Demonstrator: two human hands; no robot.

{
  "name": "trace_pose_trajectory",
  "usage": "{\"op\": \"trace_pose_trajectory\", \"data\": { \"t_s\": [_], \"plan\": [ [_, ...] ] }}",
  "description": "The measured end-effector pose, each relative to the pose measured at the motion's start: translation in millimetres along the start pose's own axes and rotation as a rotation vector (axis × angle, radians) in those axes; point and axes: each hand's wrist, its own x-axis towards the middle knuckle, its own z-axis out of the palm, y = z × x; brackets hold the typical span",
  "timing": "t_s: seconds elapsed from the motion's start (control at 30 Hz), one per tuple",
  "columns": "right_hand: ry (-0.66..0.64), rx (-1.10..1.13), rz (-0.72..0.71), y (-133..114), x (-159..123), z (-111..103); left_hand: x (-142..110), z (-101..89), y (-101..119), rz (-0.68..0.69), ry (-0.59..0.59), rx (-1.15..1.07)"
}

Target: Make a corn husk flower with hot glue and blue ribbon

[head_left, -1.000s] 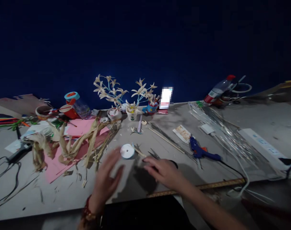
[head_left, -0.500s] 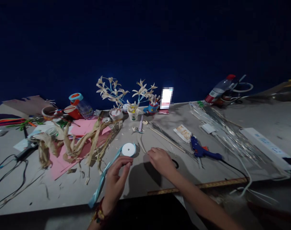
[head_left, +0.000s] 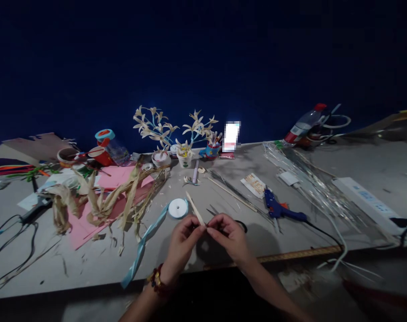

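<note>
A narrow strip of pale dried husk [head_left: 196,208] points up and away from my fingertips. My left hand [head_left: 186,237] pinches it near its lower end. My right hand [head_left: 227,235] meets the left at the fingertips, thumb and forefinger pressed together at the strip's lower end. Just beyond my left hand lies a white spool [head_left: 178,208] with light blue ribbon [head_left: 141,250] trailing toward the table's front edge. Scissors [head_left: 210,211] lie partly hidden behind my right hand. A purple stick [head_left: 195,171] and a small husk piece with a blue stem [head_left: 190,181] rest farther back.
Dried husks [head_left: 99,208] cover pink paper [head_left: 81,230] at left. Husk flowers [head_left: 154,127] stand in pots at the back, near a lit phone [head_left: 231,136]. A blue glue gun [head_left: 280,208], wires [head_left: 319,188] and a power strip [head_left: 367,203] lie at right. A ruler [head_left: 300,254] runs along the front edge.
My right hand has lifted the husk strip off the table and drawn it nearer. My left hand has moved right, from beside the spool, to pinch the strip too.
</note>
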Motion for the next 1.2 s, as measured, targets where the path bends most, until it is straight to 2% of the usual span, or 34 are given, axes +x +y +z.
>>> {"op": "trace_pose_trajectory", "data": {
  "t_s": [0.1,0.17,0.3,0.37,0.43,0.53,0.67,0.8,0.87,0.93,1.0,1.07,1.13,1.2],
  "plan": [
    [0.027,-0.043,-0.033,3,-1,-2,-3,1.1,0,0.021,0.005,0.043],
    [0.042,-0.154,-0.063,6,-1,-13,-3,-0.1,2,-0.004,-0.004,0.033],
    [0.118,-0.663,-0.152,13,-2,-51,-3,-5.7,6,-0.034,0.002,-0.03],
    [0.096,-0.936,-0.189,16,-7,-68,-2,-8.4,7,-0.03,0.017,-0.052],
    [0.047,-1.113,-0.199,18,-14,-78,-2,-10.1,7,-0.032,0.023,-0.056],
    [0.003,-1.241,-0.159,21,-20,-78,-1,-10.7,8,-0.034,0.029,-0.068],
    [-0.006,-1.295,-0.078,19,-16,-74,-2,-11.4,12,-0.025,0.042,-0.097],
    [0.055,-1.133,-0.006,19,-10,-84,-2,-13.8,15,-0.01,0.06,-0.105],
    [0.065,-0.88,0.076,20,-9,-90,0,-14.7,17,0.004,0.07,-0.135],
    [0.01,-0.511,0.216,21,-10,-91,2,-14.5,17,0.015,0.077,-0.173],
    [-0.057,-0.139,0.322,21,-14,-82,4,-12.9,18,0.023,0.079,-0.217],
    [-0.109,0.113,0.349,20,-20,-65,5,-10.0,19,0.032,0.083,-0.272],
    [-0.145,0.222,0.352,18,-26,-45,6,-6.1,21,0.043,0.093,-0.325],
    [-0.2,0.219,0.319,14,-29,-27,6,-2.0,24,0.055,0.113,-0.372]
  ]
}}
